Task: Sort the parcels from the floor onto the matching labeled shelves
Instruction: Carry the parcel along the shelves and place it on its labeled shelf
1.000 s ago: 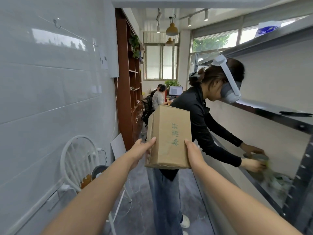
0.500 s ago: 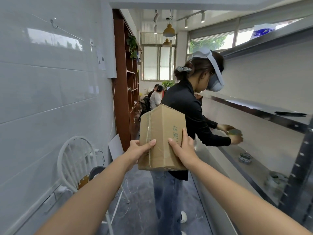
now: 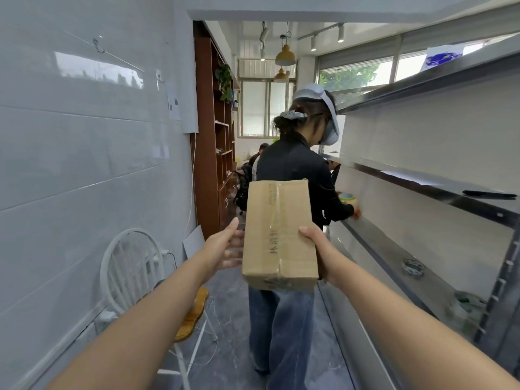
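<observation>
Gripping the cardboard parcel (image 3: 280,235) mid-aisle, the right hand (image 3: 316,250) clasps its right edge; the left hand (image 3: 225,246) spreads released beside it. A person (image 3: 292,175) blocks ahead; metal shelves (image 3: 427,181) right.

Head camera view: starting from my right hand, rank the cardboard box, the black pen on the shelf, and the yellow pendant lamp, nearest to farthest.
1. Cardboard box, held in the right hand.
2. Black pen, on the shelf to the right.
3. Yellow pendant lamp, far down the room, overhead.
</observation>
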Tool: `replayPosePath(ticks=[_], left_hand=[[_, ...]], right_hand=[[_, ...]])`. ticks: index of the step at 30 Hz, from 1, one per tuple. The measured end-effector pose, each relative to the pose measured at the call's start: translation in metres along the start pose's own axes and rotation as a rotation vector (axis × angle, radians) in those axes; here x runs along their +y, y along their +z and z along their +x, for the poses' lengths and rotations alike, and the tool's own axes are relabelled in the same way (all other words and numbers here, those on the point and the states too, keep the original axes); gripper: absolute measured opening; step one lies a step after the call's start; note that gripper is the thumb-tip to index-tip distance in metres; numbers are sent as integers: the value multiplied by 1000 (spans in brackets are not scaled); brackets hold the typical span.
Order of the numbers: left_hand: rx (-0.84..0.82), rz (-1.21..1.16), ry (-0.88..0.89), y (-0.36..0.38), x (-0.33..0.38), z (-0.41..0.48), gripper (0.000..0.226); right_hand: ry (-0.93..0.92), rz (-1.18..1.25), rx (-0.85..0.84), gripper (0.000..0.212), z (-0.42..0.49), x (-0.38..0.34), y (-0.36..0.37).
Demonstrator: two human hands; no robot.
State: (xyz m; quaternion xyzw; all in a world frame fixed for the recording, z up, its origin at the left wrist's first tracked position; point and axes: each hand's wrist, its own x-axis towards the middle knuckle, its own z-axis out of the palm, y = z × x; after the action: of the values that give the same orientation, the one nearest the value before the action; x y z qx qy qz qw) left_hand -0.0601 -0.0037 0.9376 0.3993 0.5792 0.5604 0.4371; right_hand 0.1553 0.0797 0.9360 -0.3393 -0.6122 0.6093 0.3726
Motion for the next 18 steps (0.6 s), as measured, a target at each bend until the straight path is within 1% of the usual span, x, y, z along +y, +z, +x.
replayPosePath(ticks=[2,4,5,6,8,11,13,14,16,18], left_hand=[[3,46,-49,-1,-3,0,62],[-56,76,-168,1,-9,0,78],[-105,30,-232,2,-12,0,83],[-149,-39,-261,5,-13,-1,79],[-210,-164,-233,12,-13,-3,62],[-256,-244,-183,18,-13,-1,52],[-228,-298,-141,19,-12,0,49],[-202,-333,-133,19,-12,4,48],[-155,-357,-107,21,-12,8,46],[-120,-376,-91,25,-11,11,47]], right_hand=[[43,69,-32,69,-3,4,0],[86,116,-53,58,-6,4,3],[93,147,-56,54,-5,4,3],[96,179,-54,51,-4,5,1],[112,237,-49,43,-2,7,-3],[155,293,-47,45,0,10,-14],[173,239,-41,46,2,11,-18],[175,174,-29,45,3,10,-18],[183,45,37,43,6,9,-15],[109,-38,104,46,8,8,-11]])
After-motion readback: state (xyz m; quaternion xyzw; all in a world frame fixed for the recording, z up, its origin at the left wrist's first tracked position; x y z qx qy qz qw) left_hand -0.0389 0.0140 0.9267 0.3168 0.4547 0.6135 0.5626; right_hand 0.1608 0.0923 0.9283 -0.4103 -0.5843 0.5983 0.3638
